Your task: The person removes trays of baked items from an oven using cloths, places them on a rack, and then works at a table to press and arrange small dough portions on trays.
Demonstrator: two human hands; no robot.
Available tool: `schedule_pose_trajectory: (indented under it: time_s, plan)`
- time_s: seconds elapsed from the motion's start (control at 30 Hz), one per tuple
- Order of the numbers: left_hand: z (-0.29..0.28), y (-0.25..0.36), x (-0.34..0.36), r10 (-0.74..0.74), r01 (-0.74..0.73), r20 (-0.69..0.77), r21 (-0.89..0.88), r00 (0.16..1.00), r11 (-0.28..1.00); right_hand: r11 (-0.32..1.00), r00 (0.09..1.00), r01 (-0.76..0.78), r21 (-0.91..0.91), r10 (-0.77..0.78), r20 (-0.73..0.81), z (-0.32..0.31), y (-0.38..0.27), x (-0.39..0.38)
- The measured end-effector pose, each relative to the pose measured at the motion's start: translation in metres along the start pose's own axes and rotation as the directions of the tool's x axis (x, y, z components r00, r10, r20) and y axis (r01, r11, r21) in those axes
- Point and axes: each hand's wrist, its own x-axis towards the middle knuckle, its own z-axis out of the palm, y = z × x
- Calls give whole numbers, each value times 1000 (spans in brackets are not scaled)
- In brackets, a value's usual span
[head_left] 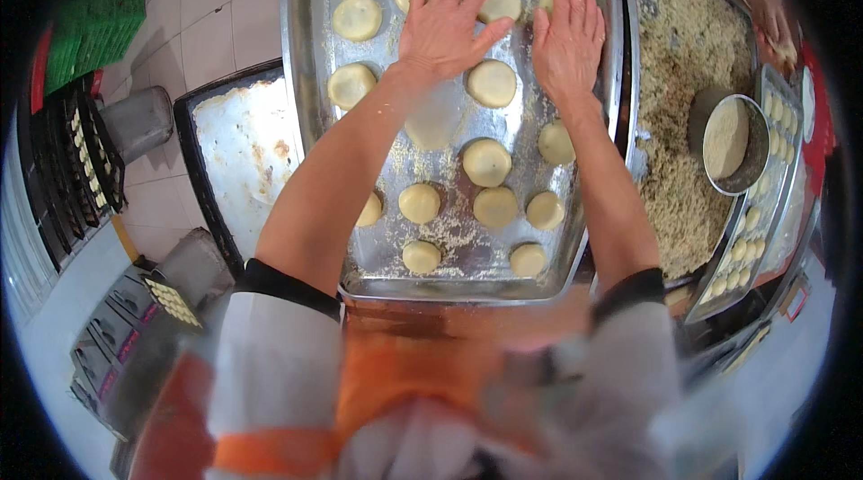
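Several flat round pale dough pieces [488, 163] lie on a large steel tray [360, 156] dusted with crumbs. My left hand [451, 22] rests with spread fingers over the upper middle of the tray, partly covering a dough piece; whether it presses on it is unclear. My right hand [569, 35] is stretched out flat near the tray's right edge, over another piece that it largely hides. Both hands have their fingers pointing away from me and appear to grip nothing.
A worn dark-rimmed pan [198, 152] sits left. At right are a crumbly mixture tray [674, 40], a steel pot [728, 138], a narrow tray of small dough pieces [719, 296] and another person's hand [771, 17]. Racks [99, 188] and green stacked trays [99, 26] stand far left.
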Motion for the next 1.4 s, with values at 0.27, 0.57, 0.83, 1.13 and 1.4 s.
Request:
schedule_pose_trajectory:
  time_s: [0.27, 0.57, 0.83, 1.13, 1.4]
  plan:
    - [-46, 6, -29, -286, 285, 353, 56, 891, 957, 998, 1000, 12, 67, -12, 4, 1, 6, 6]
    - [-82, 10, -71, -190, 225, 188, -187, 964, 956, 987, 1000, -10, 160, 10, 5, -1, 4, 5]
    - [-71, 42, -99, -209, 208, 183, 25, 961, 978, 986, 1000, -12, 167, 13, -7, 0, 3, 3]
    - [-15, 38, -68, -139, 102, 152, 227, 978, 969, 880, 982, -117, 460, 171, -76, -14, 9, -3]
    - [-19, 40, -66, -143, 93, 212, 231, 967, 968, 983, 888, 132, 128, -175, 425, -58, 19, -35]
